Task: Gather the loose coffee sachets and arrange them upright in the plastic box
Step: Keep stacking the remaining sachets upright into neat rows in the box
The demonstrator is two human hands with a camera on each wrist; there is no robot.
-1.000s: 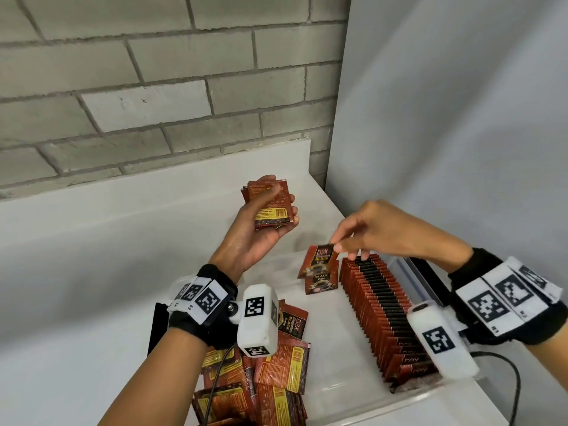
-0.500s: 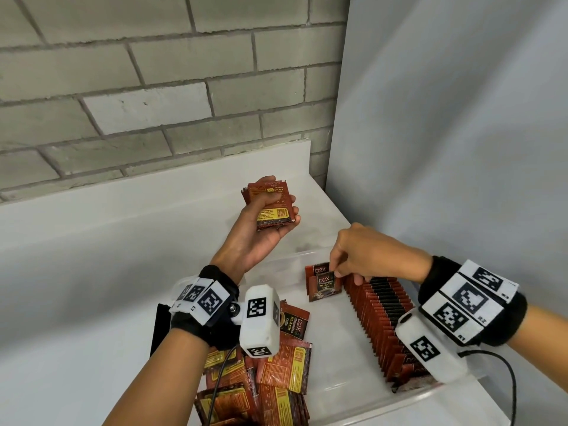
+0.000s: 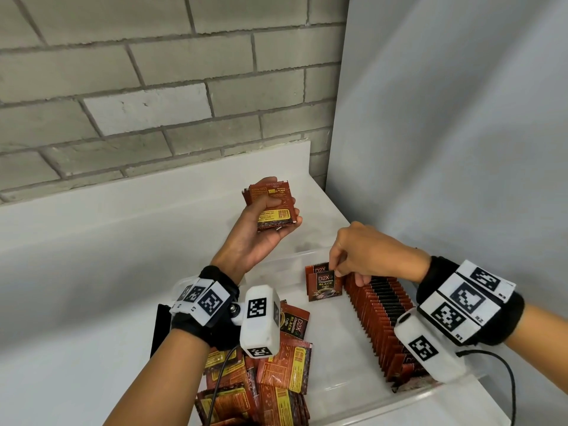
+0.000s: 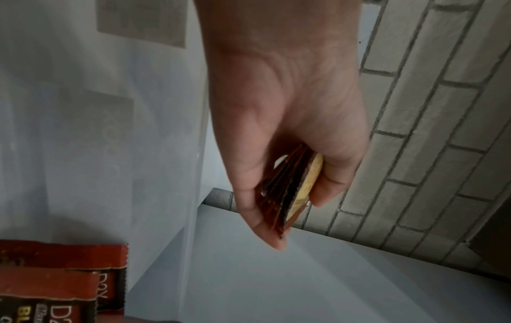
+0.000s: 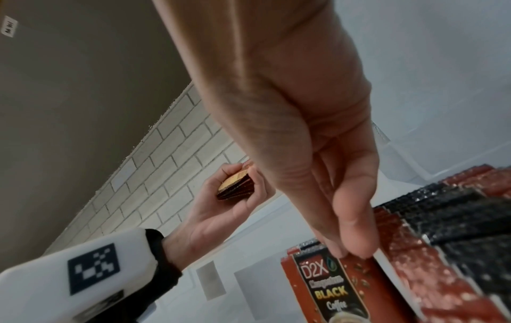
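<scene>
Grey block wall point(image 3: 138, 87) behind, white counter point(image 3: 76, 302) below. Clear plastic box point(image 3: 399, 404) sits on the counter. Left hand point(image 3: 261, 238) is raised above the box's far end, thumb and fingers clamped on a small stack of sachets point(image 3: 272, 207); roughly five by the edges in the left wrist view, hard to count. Right hand point(image 3: 368, 256) is down at the far end of the upright row point(image 3: 381, 318), fingertips point(image 5: 356, 247) pinching the top edge of the front sachet point(image 3: 325, 285). Two sachets stand there facing the camera, one behind the other. Loose pile point(image 3: 264, 379) lies flat at the box's near-left. Versus half a second back: right hand slightly further right, front sachet more upright, left hand unmoved.
</scene>
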